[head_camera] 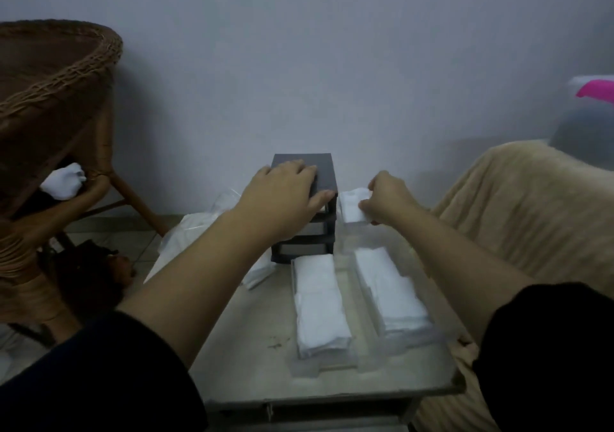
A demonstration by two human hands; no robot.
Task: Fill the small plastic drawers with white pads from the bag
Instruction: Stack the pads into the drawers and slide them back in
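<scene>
A pale wall (332, 66) fills the far side, dim light all round. Far left sits a wicker chair (50, 99), and on the right is a seat under a beige blanket (515, 215). Between them is the pale desk (252, 348), scuffed near its middle. On it, far centre, stands the dark drawer cabinet (327, 169). The crumpled clear bag (199, 228) lies to its left. Two clear plastic drawers lie side by side near us, the left drawer (305, 365) and the right drawer (368, 345), both lined with white pads (319, 305). The left hand (282, 189) lies flat on the cabinet top, grip slack, fingers spread and holding nothing. The right hand (388, 195) is just right of the cabinet, its grip pinched tight on a small stack of pads (354, 207).
</scene>
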